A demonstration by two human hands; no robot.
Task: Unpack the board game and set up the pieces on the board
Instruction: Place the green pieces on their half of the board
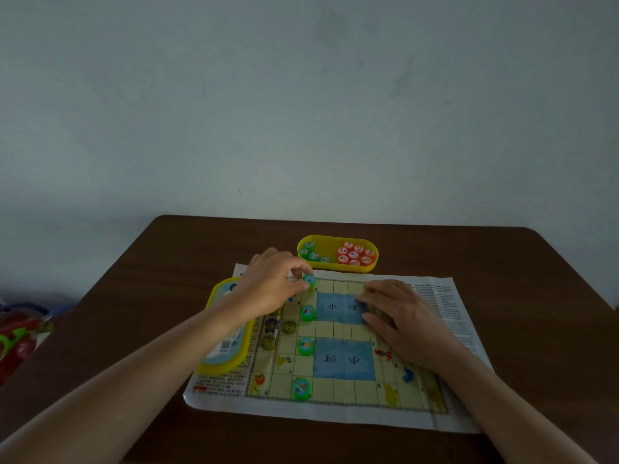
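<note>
A paper game board (341,390) with two blue river patches lies on the brown table (502,262). Three green round pieces (307,313) stand in a column on its left part. My left hand (268,289) pinches a fourth green piece (308,280) at the board's far left corner. My right hand (402,316) lies flat on the board's right side, fingers spread, pressing the paper down. Behind the board, a yellow oval tray (335,241) holds several green pieces (313,252) and several red pieces (355,253).
The yellow box lid (231,349) with a blue label lies at the board's left edge, partly under my left forearm. A bag of red and green things (16,336) sits at the table's left edge. A pale wall stands behind the table.
</note>
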